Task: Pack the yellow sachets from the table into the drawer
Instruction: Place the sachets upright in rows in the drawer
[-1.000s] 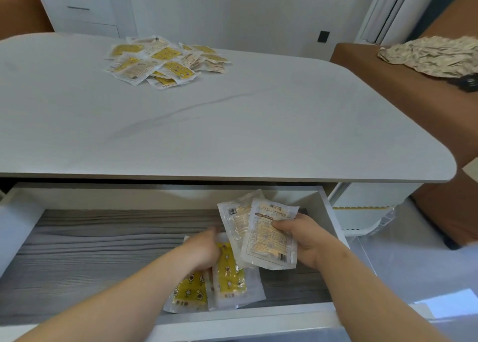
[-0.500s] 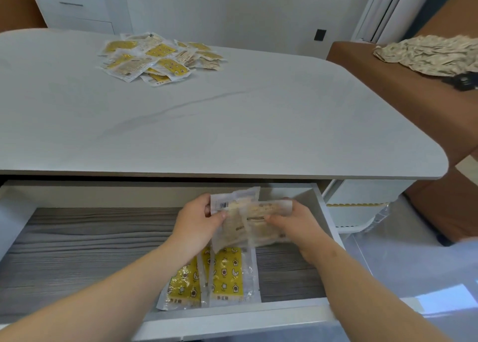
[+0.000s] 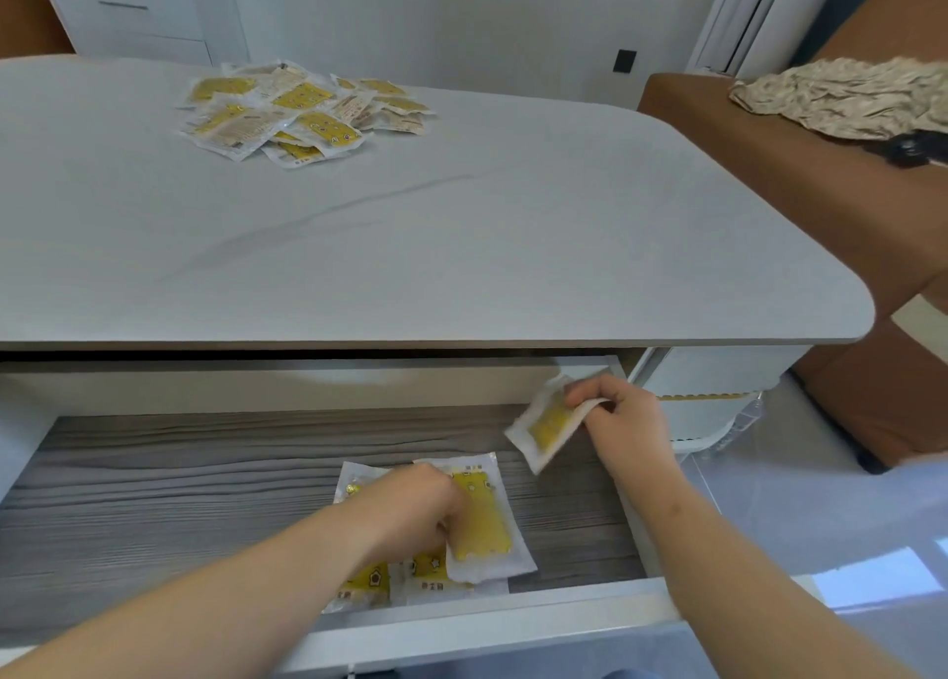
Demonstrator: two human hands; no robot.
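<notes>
My right hand point(image 3: 623, 422) has its fingers pinched on one sachet point(image 3: 549, 424), held off the drawer point(image 3: 154, 473) floor, long axis slanting down and left from the fingertips — toward the stack point(image 3: 482, 524) my left hand point(image 3: 410, 509) presses flat, fingers closed on its top packet. So the stack lies down-left of the right fingers, near; I judge that hand lays next. The pile point(image 3: 297, 109) waits well beyond both.
</notes>
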